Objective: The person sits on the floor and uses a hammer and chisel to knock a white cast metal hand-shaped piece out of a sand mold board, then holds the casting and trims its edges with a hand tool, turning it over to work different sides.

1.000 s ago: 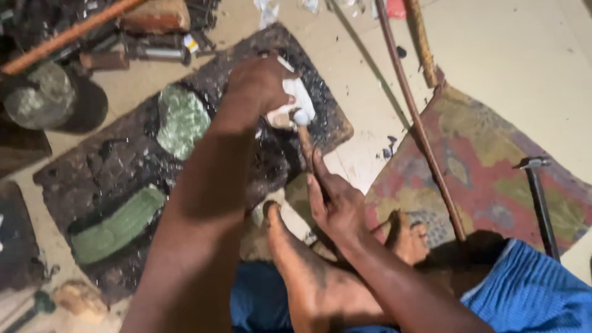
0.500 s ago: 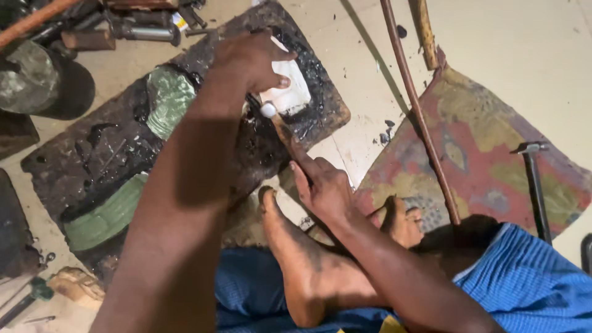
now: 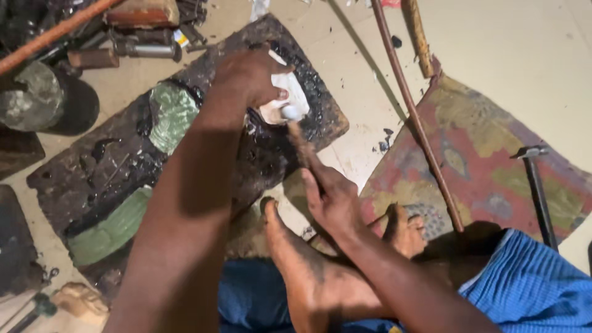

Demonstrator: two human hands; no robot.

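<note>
One dark board (image 3: 117, 166) lay on the floor, carrying two green pieces (image 3: 172, 114) left of the grip and one white piece (image 3: 290, 98) (pale, flat). The left hand (image 3: 250, 74) pressed down on the white piece, fingers curled over it. The right hand (image 3: 333, 200) was closed round one hammer (image 3: 297, 132), its head touching the white piece just beside the left thumb.

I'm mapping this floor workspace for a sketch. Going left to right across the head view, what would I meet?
Dark round pot → green piece on the black slab → left hand on the white piece → right hand → long thin rod → patterned mat → hammer.
</note>
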